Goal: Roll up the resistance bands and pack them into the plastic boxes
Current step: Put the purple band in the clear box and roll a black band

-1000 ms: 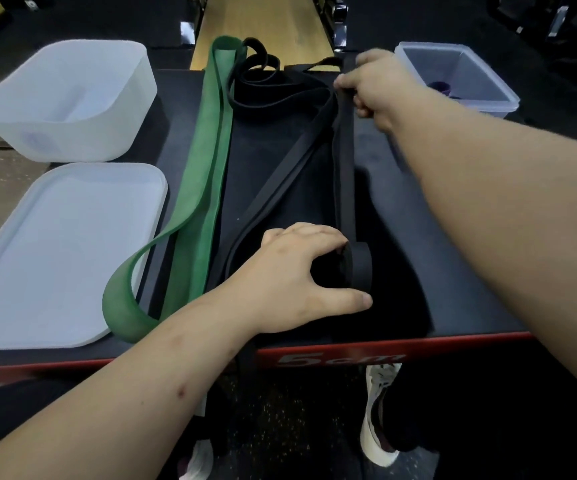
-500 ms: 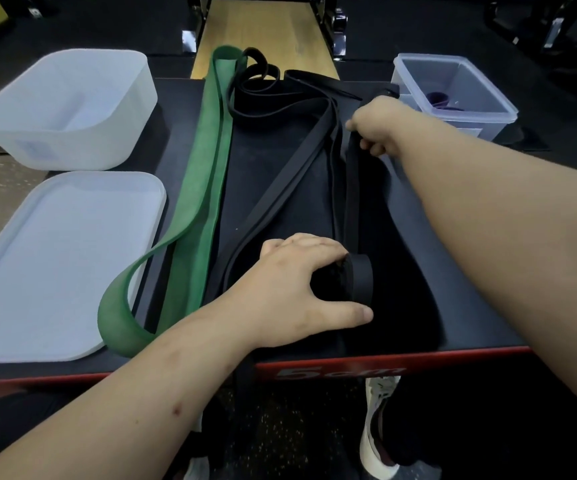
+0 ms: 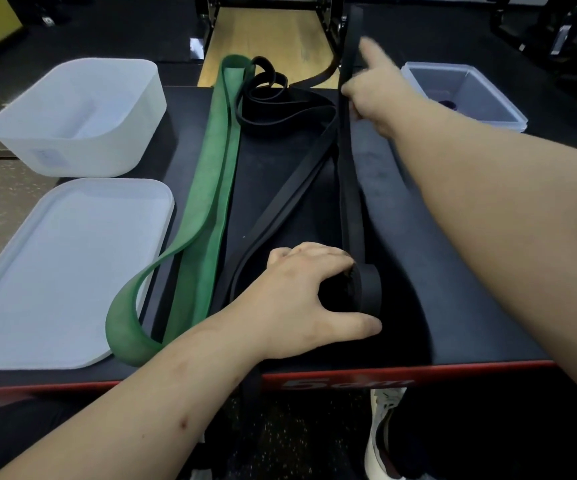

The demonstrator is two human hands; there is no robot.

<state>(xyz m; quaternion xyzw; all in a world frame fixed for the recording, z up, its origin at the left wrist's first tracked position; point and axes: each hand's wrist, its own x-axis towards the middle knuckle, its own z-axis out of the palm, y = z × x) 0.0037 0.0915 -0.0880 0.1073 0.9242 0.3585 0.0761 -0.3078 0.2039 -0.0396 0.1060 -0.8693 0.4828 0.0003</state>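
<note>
Head view: the left hand (image 3: pixel 301 292) is curled round the rolled-up end of the black resistance band (image 3: pixel 347 188), near the platform's (image 3: pixel 436 271) front edge. The right hand (image 3: pixel 373 95) grips the same band's strap up by the far edge, index finger sticking out. The green band (image 3: pixel 211 174) lies just left of it.

Left hand (image 3: pixel 301 292) curled, gripping; right hand (image 3: pixel 375 95) pinching (forefinger raised)
</note>
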